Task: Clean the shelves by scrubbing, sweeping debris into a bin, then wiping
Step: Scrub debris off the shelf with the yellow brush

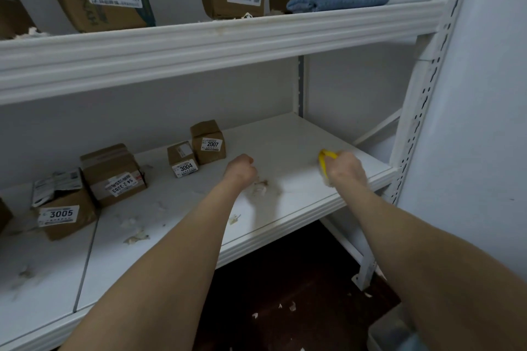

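Forearms both reach in over the lower shelf [299, 137]. Right hand [346, 169] wraps the yellow brush [323, 161], bristles down on the shelf near its front right corner. Left hand [241, 169] is a loose fist resting by the debris [259, 188], nothing visible in it. Step looks like scrubbing, early on: a stain and paper scraps sit between the hands, more scraps leftward toward the boxes [114, 174]. Next move likely needs the brush dragged left onto that stain, which lies just beside the left hand, apart from the bristles. Blue cloth [339, 0] sits on the upper shelf [199, 45]; wiping not started.
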